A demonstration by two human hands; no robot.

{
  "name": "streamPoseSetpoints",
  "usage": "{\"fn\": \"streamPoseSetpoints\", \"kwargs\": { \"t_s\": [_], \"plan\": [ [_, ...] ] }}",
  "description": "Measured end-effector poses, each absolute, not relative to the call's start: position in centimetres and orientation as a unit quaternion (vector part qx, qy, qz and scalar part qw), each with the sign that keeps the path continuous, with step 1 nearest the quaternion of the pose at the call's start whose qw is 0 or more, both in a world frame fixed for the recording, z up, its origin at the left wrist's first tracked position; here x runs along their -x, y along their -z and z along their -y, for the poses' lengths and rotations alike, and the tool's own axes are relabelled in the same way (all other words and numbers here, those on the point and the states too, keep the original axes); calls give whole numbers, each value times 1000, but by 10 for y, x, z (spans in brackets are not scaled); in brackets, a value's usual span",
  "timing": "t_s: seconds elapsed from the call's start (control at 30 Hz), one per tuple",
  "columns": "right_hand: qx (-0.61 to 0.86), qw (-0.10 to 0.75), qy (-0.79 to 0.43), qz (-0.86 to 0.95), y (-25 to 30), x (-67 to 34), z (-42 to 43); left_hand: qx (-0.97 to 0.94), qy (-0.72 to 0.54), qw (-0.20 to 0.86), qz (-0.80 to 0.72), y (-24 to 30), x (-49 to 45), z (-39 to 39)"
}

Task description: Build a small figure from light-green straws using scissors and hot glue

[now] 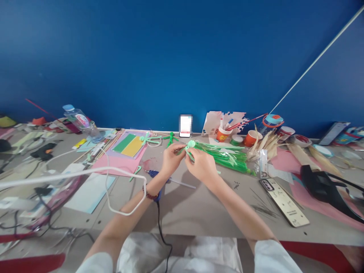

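Between the left hand (173,156) and the right hand (202,165), over mid-table: one green fuzzy-stem piece (191,144), rounded pale end uppermost. Lower part largely masked by fingers; full shape not determinable.

Right hand: thumb and fingers pinching the piece just below the rounded end. Left hand: fingers curled, tips drawn together at the piece's other side; a slip of green shows there, but whether they grip it cannot be told.

Beside and partly behind the right hand: green stems (233,159) in a clear bag, near end covered by the hand. Just behind the left hand: green stem figure (171,139), lower portion obscured.

Under the left forearm: blue corded tool (153,173), middle concealed; black cord (159,220) dropping past the table edge. Crossing at left: white cable (85,171), cut off by the frame.

Against the blue wall (182,57): upright phone (185,125), screen lit, contents blurred. Orange cup (223,134), yellow print, unreadable; pens inside. Behind it: torn white card (212,119), red lettering, partly hidden by the cup. Far left: tilted bottle (81,119), blue cap, pink label, white script not legible.

Right: pale-cased phone (284,203), face down, dark marks on the case; black object (321,185), cut off by the frame.
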State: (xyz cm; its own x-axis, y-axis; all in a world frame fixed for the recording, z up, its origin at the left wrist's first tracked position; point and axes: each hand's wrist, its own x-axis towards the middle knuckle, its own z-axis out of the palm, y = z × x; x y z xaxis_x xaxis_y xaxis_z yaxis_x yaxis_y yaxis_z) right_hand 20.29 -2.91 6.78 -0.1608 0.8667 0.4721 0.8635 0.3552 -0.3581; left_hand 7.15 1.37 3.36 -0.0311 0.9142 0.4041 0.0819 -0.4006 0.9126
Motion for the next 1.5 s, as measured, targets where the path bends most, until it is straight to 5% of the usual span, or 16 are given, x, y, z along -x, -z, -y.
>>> {"fn": "streamPoseSetpoints", "kwargs": {
  "t_s": [0.4, 0.6, 0.97, 1.5],
  "plan": [
    [562, 311, -60, 764, -65, -208, 20, -769, -477, 74, -420, -27, -65, -35],
    [574, 304, -60, 758, -63, -208, 18, -810, -426, 23, -403, -24, -66, -38],
    [576, 329, -24, 748, -59, -207, 18, -783, -436, 29, -442, -28, -66, -36],
    [514, 454, -81, 723, -55, -215, 5, -691, -508, 259, -444, -37, -63, -39]
  ]
}}
